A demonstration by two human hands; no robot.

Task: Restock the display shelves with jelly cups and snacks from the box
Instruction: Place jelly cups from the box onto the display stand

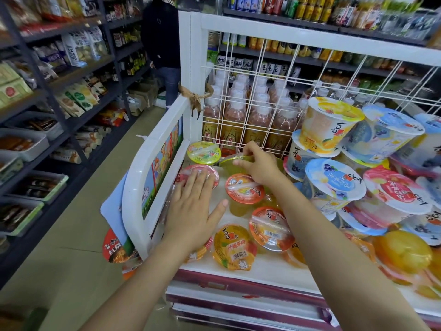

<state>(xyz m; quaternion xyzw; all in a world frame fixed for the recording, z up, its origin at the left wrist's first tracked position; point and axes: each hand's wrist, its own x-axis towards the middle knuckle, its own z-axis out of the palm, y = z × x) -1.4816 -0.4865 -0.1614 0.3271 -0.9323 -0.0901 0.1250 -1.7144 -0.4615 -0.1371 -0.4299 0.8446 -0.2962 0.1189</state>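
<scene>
left hand [191,206] flat on pink-lidded jelly cup [199,174], right hand [256,163] pinching green jelly cup [235,161]

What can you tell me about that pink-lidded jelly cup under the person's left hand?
The pink-lidded jelly cup is a small clear plastic cup sealed with a pink-rimmed foil lid. It stands upright at the left end of the white display shelf, close to the shelf's white side panel. The left hand rests flat on top, its straight fingers covering most of the lid. A green-lidded cup sits just behind it.
</scene>
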